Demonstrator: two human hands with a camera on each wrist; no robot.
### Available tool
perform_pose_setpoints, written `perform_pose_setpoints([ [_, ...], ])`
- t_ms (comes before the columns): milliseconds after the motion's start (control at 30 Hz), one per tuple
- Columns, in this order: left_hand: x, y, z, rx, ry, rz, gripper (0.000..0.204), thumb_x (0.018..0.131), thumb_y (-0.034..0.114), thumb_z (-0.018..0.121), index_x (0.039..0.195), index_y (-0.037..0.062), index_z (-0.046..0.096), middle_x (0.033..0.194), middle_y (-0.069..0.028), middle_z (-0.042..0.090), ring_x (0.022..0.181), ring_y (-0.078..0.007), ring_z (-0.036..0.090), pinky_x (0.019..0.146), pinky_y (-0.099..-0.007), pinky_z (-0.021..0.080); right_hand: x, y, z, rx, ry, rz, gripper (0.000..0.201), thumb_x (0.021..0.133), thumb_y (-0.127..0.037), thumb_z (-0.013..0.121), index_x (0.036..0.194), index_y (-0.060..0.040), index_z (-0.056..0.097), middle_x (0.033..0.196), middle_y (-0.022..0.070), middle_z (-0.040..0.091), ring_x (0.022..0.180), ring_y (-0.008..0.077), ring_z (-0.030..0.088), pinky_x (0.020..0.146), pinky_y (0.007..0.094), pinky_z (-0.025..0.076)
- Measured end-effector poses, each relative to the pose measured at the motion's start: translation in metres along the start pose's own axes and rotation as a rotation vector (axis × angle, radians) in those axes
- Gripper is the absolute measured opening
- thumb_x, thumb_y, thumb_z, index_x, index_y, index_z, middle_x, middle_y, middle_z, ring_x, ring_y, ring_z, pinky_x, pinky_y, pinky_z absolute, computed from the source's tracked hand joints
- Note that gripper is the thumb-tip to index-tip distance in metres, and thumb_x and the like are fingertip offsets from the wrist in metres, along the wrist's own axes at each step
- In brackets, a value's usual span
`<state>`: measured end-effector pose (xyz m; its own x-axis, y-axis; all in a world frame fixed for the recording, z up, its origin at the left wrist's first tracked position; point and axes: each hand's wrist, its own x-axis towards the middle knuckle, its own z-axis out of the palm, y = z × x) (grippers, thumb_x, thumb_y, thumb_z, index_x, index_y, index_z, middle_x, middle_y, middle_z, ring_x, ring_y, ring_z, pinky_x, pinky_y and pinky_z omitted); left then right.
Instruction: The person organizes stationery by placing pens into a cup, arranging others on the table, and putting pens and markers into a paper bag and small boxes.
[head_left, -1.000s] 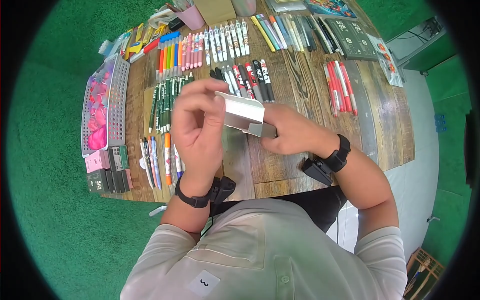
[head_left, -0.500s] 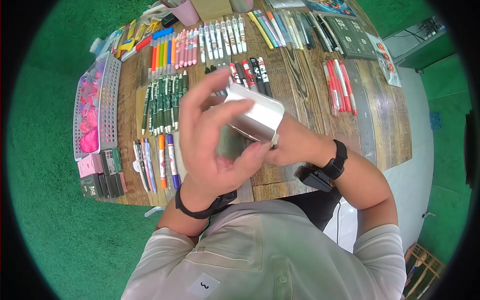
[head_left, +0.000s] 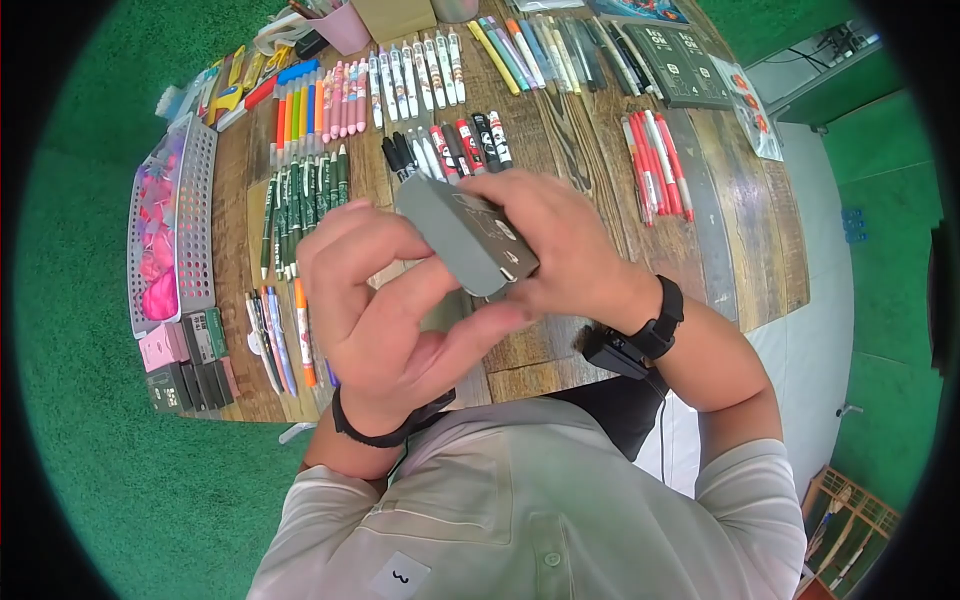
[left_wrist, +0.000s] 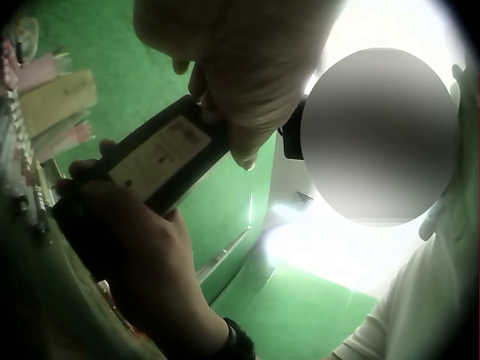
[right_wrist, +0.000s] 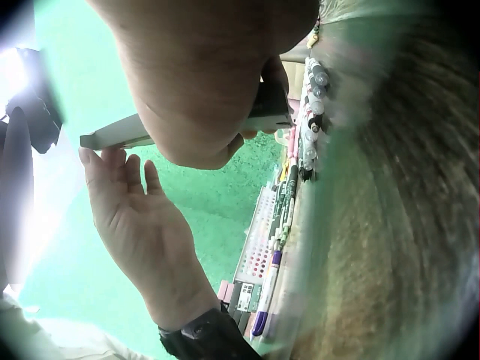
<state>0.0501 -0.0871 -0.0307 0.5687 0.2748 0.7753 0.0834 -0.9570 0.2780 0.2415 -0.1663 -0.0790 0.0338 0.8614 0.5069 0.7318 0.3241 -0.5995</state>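
A small dark grey cardboard box (head_left: 490,235) is held tilted above the table between both hands. Light print covers one dark face, and the plain grey end faces the left hand. My right hand (head_left: 565,245) grips it round the far part. At the grey end are the fingertips of my left hand (head_left: 375,320), its thumb stretched along the near lower edge. A pale label (left_wrist: 160,154) shows on the box's other face in the left wrist view. From the right wrist, the right hand hides most of the box.
Below the hands stand rows of pens: green pens (head_left: 305,205), red pens (head_left: 657,165), white patterned pens (head_left: 415,75). A perforated basket (head_left: 197,240) with pink items sits at the left edge, small boxes (head_left: 190,365) below it. Larger dark boxes (head_left: 680,65) lie back right.
The box has been turned from its white open inside to its grey end and printed face. The left hand's fingers have shifted onto that end. The right hand keeps its hold.
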Motion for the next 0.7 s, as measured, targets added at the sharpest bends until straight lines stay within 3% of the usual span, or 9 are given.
perform_pose_setpoints([
  [100, 0.005, 0.002, 0.006, -0.172, 0.023, -0.076, 0.040, 0.070, 0.022, 0.094, 0.099, 0.0042, 0.072, 0.114, -0.0133, 0.066, 0.108, -0.0328, 0.061, 0.093, -0.0462, 0.050, 0.002, -0.002, -0.003, -0.053, 0.020, 0.009, 0.069, 0.068, -0.017, 0.085, 0.130, -0.0071, 0.056, 0.114, 0.0128, 0.065, 0.108, 0.0343, 0.063, 0.094, 0.0441, 0.046],
  [200, 0.004, -0.001, 0.007, -0.060, 0.010, -0.014, 0.037, 0.071, 0.021, 0.093, 0.097, 0.0056, 0.072, 0.110, -0.0115, 0.071, 0.108, -0.0336, 0.062, 0.094, -0.0467, 0.050, 0.005, -0.006, -0.008, -0.180, 0.085, 0.023, 0.071, 0.066, -0.021, 0.087, 0.129, -0.0074, 0.058, 0.113, 0.0139, 0.065, 0.107, 0.0349, 0.063, 0.094, 0.0422, 0.044],
  [233, 0.004, -0.002, 0.004, -0.031, 0.007, -0.011, 0.034, 0.070, 0.021, 0.093, 0.095, 0.0090, 0.073, 0.106, -0.0070, 0.072, 0.108, -0.0336, 0.062, 0.095, -0.0487, 0.049, 0.007, -0.005, -0.009, -0.185, 0.140, -0.006, 0.070, 0.066, -0.021, 0.087, 0.128, -0.0073, 0.059, 0.112, 0.0143, 0.065, 0.107, 0.0360, 0.062, 0.093, 0.0440, 0.044],
  [400, 0.007, 0.000, 0.004, 0.054, 0.115, 0.034, 0.027, 0.061, 0.021, 0.091, 0.081, 0.0141, 0.075, 0.096, -0.0007, 0.072, 0.101, -0.0272, 0.067, 0.093, -0.0481, 0.051, 0.007, -0.006, -0.006, -0.056, 0.132, 0.031, 0.072, 0.066, -0.023, 0.085, 0.130, -0.0066, 0.058, 0.113, 0.0160, 0.063, 0.106, 0.0382, 0.061, 0.091, 0.0466, 0.048],
  [533, 0.002, -0.008, 0.011, -0.093, 0.172, 0.034, 0.029, 0.062, 0.016, 0.088, 0.087, 0.0118, 0.075, 0.101, -0.0047, 0.071, 0.100, -0.0300, 0.066, 0.091, -0.0470, 0.052, 0.005, -0.003, -0.004, 0.041, 0.058, 0.032, 0.074, 0.068, -0.027, 0.086, 0.133, -0.0057, 0.057, 0.112, 0.0166, 0.062, 0.101, 0.0391, 0.063, 0.084, 0.0449, 0.053],
  [600, 0.002, -0.011, 0.015, -0.268, 0.111, -0.005, 0.035, 0.073, 0.020, 0.090, 0.102, 0.0105, 0.073, 0.114, -0.0119, 0.067, 0.108, -0.0333, 0.062, 0.093, -0.0484, 0.051, 0.001, 0.002, -0.002, 0.222, -0.097, 0.086, 0.069, 0.074, -0.029, 0.084, 0.133, -0.0066, 0.057, 0.111, 0.0168, 0.064, 0.099, 0.0388, 0.066, 0.083, 0.0450, 0.054],
  [700, 0.006, -0.011, 0.016, -0.275, 0.046, -0.021, 0.039, 0.074, 0.019, 0.089, 0.108, 0.0089, 0.073, 0.115, -0.0126, 0.065, 0.106, -0.0320, 0.061, 0.092, -0.0464, 0.050, -0.004, 0.003, 0.005, 0.349, -0.195, 0.081, 0.063, 0.078, -0.029, 0.081, 0.133, -0.0088, 0.057, 0.109, 0.0172, 0.067, 0.096, 0.0394, 0.068, 0.082, 0.0454, 0.054],
])
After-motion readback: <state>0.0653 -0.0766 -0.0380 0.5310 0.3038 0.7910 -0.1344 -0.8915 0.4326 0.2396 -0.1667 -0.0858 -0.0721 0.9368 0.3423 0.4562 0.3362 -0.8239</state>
